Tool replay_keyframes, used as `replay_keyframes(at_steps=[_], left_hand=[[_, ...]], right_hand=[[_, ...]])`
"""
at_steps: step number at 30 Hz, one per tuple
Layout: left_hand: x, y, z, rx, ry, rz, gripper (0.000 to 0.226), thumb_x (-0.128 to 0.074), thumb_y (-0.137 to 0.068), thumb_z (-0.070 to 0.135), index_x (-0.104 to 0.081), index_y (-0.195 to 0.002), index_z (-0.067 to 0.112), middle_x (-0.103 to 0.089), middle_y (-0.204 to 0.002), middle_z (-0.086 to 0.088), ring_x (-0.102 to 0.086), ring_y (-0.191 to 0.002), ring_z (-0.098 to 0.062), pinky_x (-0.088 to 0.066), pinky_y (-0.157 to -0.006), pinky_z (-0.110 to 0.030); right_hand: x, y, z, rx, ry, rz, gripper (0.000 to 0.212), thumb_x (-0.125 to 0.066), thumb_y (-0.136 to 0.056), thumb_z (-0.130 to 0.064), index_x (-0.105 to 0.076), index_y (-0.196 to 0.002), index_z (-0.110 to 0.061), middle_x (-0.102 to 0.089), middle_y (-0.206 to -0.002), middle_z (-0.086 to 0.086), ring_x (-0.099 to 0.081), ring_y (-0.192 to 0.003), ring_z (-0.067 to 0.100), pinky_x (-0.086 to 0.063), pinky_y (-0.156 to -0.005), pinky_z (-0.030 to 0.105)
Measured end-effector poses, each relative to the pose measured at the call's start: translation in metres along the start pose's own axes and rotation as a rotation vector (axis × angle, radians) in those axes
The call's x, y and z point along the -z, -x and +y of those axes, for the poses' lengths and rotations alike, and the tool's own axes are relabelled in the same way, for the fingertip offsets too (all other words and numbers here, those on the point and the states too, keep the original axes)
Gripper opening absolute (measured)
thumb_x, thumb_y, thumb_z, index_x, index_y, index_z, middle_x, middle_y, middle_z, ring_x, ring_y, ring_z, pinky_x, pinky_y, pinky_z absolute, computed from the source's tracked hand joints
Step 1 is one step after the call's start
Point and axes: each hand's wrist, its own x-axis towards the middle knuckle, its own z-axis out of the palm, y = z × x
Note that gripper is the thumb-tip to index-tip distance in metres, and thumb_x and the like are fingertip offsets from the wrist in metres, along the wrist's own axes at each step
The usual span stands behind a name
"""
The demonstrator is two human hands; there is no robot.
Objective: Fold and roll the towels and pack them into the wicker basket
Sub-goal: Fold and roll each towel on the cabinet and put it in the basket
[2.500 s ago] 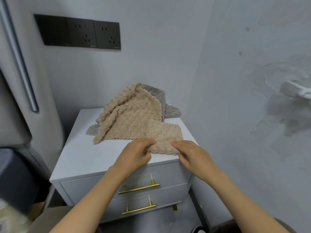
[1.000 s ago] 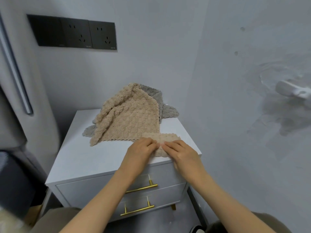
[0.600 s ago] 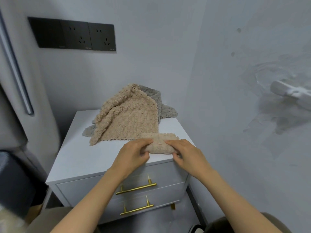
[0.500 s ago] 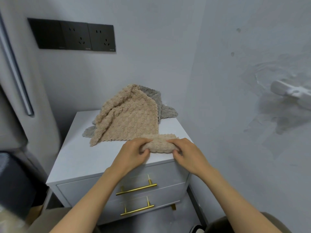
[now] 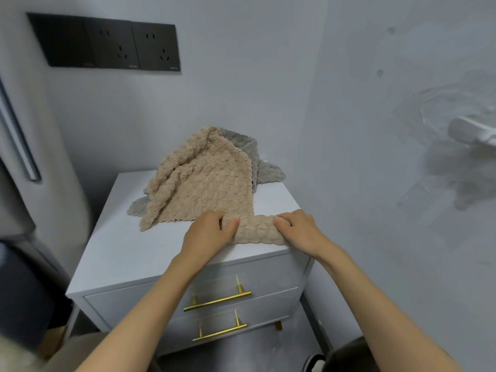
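Nightstand (image 5: 128, 245) front-right edge | beige towel roll (image 5: 256, 230) | left hand (image 5: 209, 234), right hand (image 5: 300, 232): grip clasping its ends | wall (image 5: 375, 183) beside

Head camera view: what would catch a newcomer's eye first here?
The hands stand out first: the left hand and right hand grip the two ends of a rolled beige towel at the front right edge of the white nightstand. Behind it, a loose beige towel lies heaped over a grey towel by the wall. Black wall sockets sit upper left, and gold drawer handles below the hands.
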Motion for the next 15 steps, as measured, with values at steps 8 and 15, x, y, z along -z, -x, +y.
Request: replay_keyframes(at_steps=[8,15], left_hand=[[0.008,-0.003,0.001,0.020,-0.040,-0.185,0.042,-0.055,-0.091,0.047,-0.043,-0.072,0.012,-0.039,-0.062,-0.001,-0.033,-0.055,-0.013,-0.022,-0.051,-0.027],[0.014,-0.006,0.003,0.080,0.010,-0.359,0.042,-0.058,-0.090,0.043,-0.034,-0.069,0.016,-0.031,-0.061,0.002,-0.028,-0.054,-0.011,-0.020,-0.051,-0.027]], right_hand=[[0.009,-0.009,-0.005,-0.039,0.054,-0.178,0.032,-0.040,-0.100,-0.022,-0.041,-0.071,-0.008,-0.050,-0.077,0.009,-0.044,-0.072,0.021,-0.030,-0.061,0.032],[0.012,-0.004,-0.008,-0.056,0.071,-0.216,0.027,-0.038,-0.101,-0.024,-0.048,-0.085,-0.006,-0.056,-0.097,0.013,-0.050,-0.092,0.026,-0.032,-0.073,0.030]])
